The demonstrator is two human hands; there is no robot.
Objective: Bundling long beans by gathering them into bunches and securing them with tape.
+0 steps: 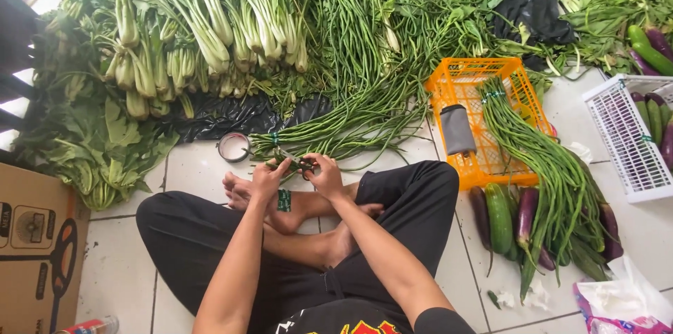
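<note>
I sit cross-legged on a white tiled floor. My left hand (pixel 268 178) and my right hand (pixel 325 174) meet over my bare feet, both closed on the cut ends of a small bundle of long beans (pixel 329 139) that stretches away toward the big pile. A short strip of green tape (pixel 284 199) hangs below my left hand. A roll of tape (pixel 233 147) lies on the tiles just left of my hands.
Bok choy (pixel 203 32) and leafy greens (pixel 91 138) are heaped at the left back on black plastic. An orange crate (pixel 468 78) holds long beans at the right, with eggplants and cucumbers (pixel 499 216) beside it, a white basket (pixel 624 139), and a cardboard box (pixel 35 250) at the left.
</note>
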